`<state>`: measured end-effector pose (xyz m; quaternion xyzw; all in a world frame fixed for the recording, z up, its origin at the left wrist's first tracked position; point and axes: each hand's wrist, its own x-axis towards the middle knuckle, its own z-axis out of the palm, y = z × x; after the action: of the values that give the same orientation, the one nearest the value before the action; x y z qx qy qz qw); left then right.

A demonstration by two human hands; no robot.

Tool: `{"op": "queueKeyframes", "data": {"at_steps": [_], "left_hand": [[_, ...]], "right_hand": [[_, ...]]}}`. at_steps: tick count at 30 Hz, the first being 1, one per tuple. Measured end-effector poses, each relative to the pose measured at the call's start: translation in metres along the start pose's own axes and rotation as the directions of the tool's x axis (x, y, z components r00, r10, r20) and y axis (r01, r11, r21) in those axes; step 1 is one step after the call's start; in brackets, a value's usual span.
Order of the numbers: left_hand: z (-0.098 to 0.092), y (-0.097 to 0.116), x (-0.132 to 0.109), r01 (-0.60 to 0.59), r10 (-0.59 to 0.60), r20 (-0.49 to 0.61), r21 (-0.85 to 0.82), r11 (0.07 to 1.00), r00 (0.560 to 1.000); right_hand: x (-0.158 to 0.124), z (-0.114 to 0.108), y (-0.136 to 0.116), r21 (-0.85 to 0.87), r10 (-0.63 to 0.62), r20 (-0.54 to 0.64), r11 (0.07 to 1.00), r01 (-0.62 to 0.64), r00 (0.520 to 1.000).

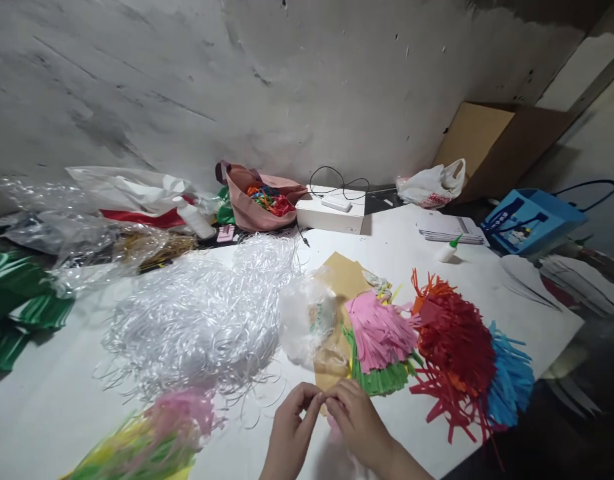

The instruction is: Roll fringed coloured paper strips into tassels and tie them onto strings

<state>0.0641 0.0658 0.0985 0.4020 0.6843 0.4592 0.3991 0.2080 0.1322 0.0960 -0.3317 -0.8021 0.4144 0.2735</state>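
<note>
Fingertips touching, left hand (289, 433) and right hand (359, 420) meet over tabletop (61, 400)
Both pinch something unidentifiably small beside pink fringed paper (379, 333).

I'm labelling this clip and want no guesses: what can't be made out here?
Head view: whether the left hand and right hand pinch anything, hidden by their own fingertips.
Head view: the pink-green bundle, blurred and cut off by the bottom edge.
Head view: contents of the pink bag, too small.
</note>
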Motion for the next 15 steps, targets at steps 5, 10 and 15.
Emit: {"op": "queueKeyframes", "data": {"at_steps": [5, 10, 15], "left_hand": [[0.018, -0.018, 0.075, -0.007, 0.012, -0.04, 0.119, 0.993, 0.999], [0.016, -0.041, 0.182, 0.073, -0.018, -0.106, 0.544, 0.836, 0.994], [0.023, -0.063, 0.226, 0.173, -0.132, -0.112, 0.615, 0.77, 0.985]], "right_hand": [[0.009, -0.009, 0.046, 0.183, 0.212, 0.002, 0.961, -0.209, 0.977], [0.009, -0.006, 0.074, 0.193, 0.24, 0.027, 0.951, -0.241, 0.97], [0.014, -0.002, 0.082, 0.181, 0.178, 0.078, 0.965, -0.19, 0.981]]}}
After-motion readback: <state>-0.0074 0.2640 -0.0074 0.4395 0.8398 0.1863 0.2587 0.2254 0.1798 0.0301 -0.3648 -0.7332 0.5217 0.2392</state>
